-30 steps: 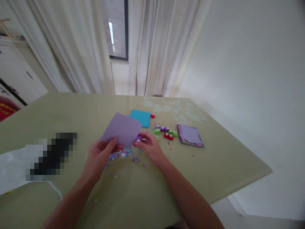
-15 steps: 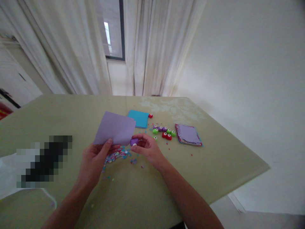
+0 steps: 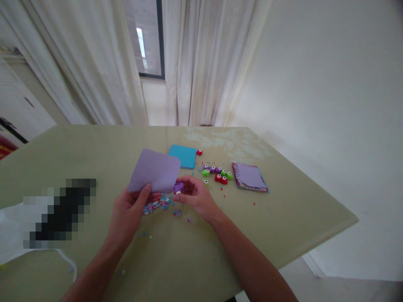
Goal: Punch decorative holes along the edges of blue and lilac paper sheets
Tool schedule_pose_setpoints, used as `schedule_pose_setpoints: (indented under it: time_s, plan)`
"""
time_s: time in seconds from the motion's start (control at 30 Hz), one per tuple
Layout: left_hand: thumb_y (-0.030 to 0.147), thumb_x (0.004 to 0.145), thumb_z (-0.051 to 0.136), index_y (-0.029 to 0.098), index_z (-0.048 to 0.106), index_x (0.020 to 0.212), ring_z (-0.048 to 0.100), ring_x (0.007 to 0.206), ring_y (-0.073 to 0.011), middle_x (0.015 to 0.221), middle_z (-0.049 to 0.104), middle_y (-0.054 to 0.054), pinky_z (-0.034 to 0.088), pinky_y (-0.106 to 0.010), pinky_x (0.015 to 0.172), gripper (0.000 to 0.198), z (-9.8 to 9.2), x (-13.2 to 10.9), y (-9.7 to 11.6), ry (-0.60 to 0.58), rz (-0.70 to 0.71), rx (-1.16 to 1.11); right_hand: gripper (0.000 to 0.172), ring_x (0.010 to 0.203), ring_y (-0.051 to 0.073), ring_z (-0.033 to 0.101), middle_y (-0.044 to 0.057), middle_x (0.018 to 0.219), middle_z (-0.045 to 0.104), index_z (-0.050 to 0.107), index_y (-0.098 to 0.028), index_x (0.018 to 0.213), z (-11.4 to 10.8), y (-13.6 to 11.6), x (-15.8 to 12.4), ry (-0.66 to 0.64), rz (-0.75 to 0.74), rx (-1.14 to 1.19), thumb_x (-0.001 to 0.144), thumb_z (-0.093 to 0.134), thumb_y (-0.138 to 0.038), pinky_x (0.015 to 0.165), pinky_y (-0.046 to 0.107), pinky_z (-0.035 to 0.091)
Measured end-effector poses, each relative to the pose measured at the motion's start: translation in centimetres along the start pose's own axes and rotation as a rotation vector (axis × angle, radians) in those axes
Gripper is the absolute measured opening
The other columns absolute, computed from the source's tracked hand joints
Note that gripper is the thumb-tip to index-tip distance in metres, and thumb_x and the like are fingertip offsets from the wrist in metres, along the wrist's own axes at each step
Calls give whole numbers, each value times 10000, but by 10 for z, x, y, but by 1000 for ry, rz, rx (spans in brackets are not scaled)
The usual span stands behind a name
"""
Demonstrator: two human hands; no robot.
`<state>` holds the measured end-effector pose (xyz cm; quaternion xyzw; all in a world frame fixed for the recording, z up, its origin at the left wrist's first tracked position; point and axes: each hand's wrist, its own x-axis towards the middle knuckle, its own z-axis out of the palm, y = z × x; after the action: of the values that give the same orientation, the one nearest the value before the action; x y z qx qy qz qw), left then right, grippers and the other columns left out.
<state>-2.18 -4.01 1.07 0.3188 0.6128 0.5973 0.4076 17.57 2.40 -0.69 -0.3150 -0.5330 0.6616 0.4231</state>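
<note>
My left hand (image 3: 127, 214) pinches a sheet of purple paper (image 3: 155, 170) by its lower edge, thumb on top and fingers beneath. At the sheet's lower right corner, my right hand (image 3: 197, 196) holds a small purple craft paper punch (image 3: 178, 187) with a white eye-like button. The punch sits against the paper's edge; whether the edge is in its slot I cannot tell. Colourful paper confetti (image 3: 159, 203) lies in a heap under the sheet, partly hidden by it and by my left fingers.
Blue paper sheets (image 3: 183, 156) lie behind, beside a red punch (image 3: 199, 152). Several purple, green and red punches (image 3: 218, 170) stand in a group to the right. Farther right is a stack of punched paper (image 3: 250, 177). A pixelated dark object (image 3: 63, 212) lies at left.
The purple paper and both hands have shifted very slightly to the right in the view. My right fingers have loosened a little around the punch. The other things stay in place.
</note>
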Motion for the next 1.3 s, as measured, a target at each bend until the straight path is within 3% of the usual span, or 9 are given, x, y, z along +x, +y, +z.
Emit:
schedule_pose_setpoints:
  time_s: [0.4,0.5,0.7,0.9,1.1,1.3]
  plan:
    - [645,703,859,210,760,842,758,619,-286,738,816,-91,623,-377,650,467,2,-2,-1,18,139,130,588,708,134,637,-10,868,745,773,-217,1088,-6,3,3,-40,21,-63,601,1038,-411,693,275,520]
    - [675,693,850,199,761,842,775,655,-292,751,820,-99,628,-372,665,507,2,-3,-1,-20,121,156,555,715,130,627,-14,861,734,774,-201,1051,-5,2,2,-60,46,-46,600,1042,-382,705,271,508]
    - [645,673,864,180,798,831,801,738,-320,782,831,-109,628,-369,647,496,5,-7,1,-135,58,187,529,846,154,704,8,965,789,785,-212,999,-1,1,3,10,134,173,571,1059,-362,885,314,547]
    - [607,699,845,180,791,761,786,688,-287,716,811,-97,629,-356,662,435,7,-8,1,-108,73,191,527,795,134,677,10,936,799,823,-198,1005,3,2,2,-21,210,243,577,1055,-400,814,279,511]
    - [617,706,857,163,809,853,808,739,-300,798,838,-111,652,-377,702,479,7,-9,0,-136,29,161,441,722,113,613,15,930,791,811,-191,974,8,-1,-3,-48,215,237,674,1014,-444,703,261,448]
    - [590,738,858,165,829,890,818,766,-304,849,852,-109,655,-375,712,452,6,-9,-6,-152,75,178,494,785,146,665,33,1004,805,833,-206,1040,11,-1,-3,-55,232,203,643,1018,-436,743,280,485]
